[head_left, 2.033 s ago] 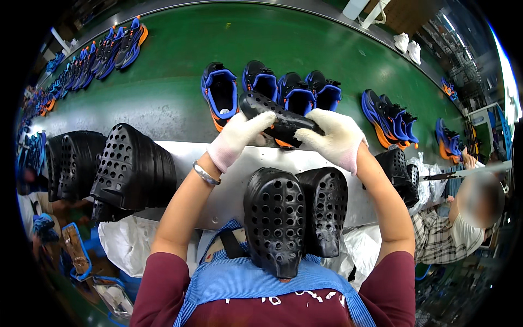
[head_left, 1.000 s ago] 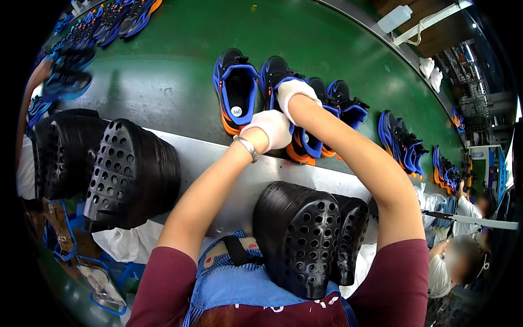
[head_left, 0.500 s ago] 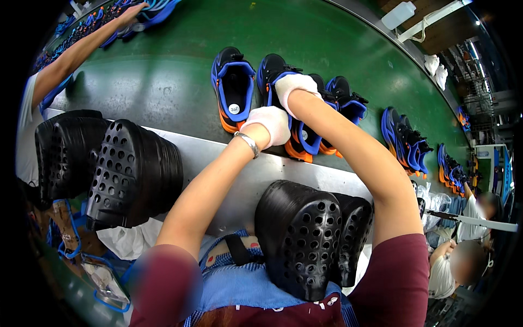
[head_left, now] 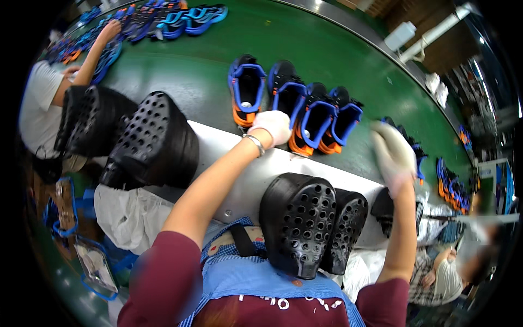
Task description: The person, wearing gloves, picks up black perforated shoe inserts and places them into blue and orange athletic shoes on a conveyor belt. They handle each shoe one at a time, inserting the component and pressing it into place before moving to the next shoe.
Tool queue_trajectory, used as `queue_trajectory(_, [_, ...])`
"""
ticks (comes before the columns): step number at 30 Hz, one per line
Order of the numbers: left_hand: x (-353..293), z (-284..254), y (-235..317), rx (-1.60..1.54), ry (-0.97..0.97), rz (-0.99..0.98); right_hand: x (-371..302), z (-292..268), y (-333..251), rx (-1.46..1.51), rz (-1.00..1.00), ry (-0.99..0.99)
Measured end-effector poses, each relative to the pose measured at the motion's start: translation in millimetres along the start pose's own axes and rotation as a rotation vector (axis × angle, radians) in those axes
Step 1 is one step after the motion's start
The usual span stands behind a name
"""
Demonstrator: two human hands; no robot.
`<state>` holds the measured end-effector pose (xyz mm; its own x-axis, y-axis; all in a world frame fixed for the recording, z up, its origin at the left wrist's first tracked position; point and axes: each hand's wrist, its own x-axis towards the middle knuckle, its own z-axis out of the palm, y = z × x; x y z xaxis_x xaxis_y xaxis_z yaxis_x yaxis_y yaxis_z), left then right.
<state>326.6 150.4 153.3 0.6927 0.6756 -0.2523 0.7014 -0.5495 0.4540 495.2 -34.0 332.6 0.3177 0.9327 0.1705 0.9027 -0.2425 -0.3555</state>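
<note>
Here's the left hand point(head_left: 272, 127), white-gloved and curled right at the heel of the second shoe point(head_left: 286, 90) from the left in a row of four black-and-blue shoes standing on the green table point(head_left: 185, 71), though whether those hidden fingers actually grip it, I cannot tell! Over on the other side, the right hand point(head_left: 393, 153) hangs blurred and loosely open, nothing visible in it, between that row and the farther shoes point(head_left: 420, 158), while two perforated black forms point(head_left: 299, 229) lean at the metal ledge point(head_left: 242, 191).
</note>
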Motion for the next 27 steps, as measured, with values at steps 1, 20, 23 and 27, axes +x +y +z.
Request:
queue_trajectory(1, [-2,-2,2,0.0,0.018,0.006,-27,-10,31,0.011,0.07,0.075])
queue_trajectory(20, [-38,16,37,-0.197,0.143,0.426,-254,-11,149,-0.139,0.586,0.326])
queue_trajectory(23, [-33,12,51,-0.183,0.165,0.468,-238,-10,136,-0.151,0.531,0.435])
queue_trajectory(27, [-24,7,60,-0.044,-0.072,0.352,-222,-9,136,-0.174,0.515,0.275])
